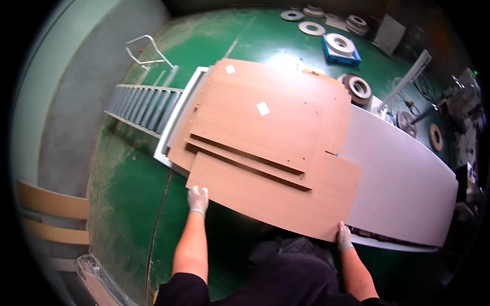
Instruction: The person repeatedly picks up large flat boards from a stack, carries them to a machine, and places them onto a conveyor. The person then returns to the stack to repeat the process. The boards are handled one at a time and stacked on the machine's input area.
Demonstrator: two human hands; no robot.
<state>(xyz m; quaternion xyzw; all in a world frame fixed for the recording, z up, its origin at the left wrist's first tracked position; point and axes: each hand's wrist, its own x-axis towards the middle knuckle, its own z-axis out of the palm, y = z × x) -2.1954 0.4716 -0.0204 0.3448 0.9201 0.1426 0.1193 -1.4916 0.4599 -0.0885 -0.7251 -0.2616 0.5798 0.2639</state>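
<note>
Both my hands wear pale gloves and grip the near edge of a light brown wooden panel. My left hand closes on its near left corner, with the thumb on top. At the near right corner my right hand pinches the edge; its fingers below are hidden. The panel lies flat, partly beside and under a stack of similar brown boards. Two small white labels lie on the boards, one being a square label near the middle. A tiny blue spot marks the panel's right side.
A long pale table extends right from the boards. A roller conveyor adjoins the left end, with a white-handled cart behind. Rolls of edge tape stand on the green floor at the back. More boards lean at the left.
</note>
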